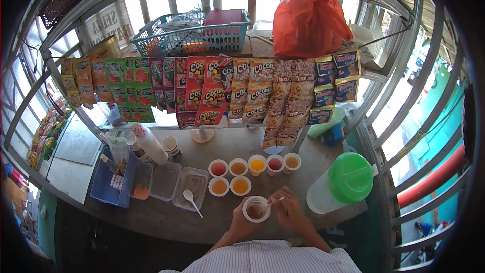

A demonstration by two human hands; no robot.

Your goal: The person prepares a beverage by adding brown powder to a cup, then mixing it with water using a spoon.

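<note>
1. Packets are hanging in strips; red and yellow ones are reading "Cocorio", tan ones "Susu", blue ones "Good Day".
2. The left hand is curling around a white cup of brown contents, near the table's front edge.
3. The right hand is pinching a thin white stick, its far end reaching the cup's rim.
4. Seven filled cups are standing beyond, five behind two, showing red, orange and amber contents.
5. A green-lidded jug is standing to the right.
6. Leftward, a white spoon is resting on one clear tub; another is holding something orange.
</note>
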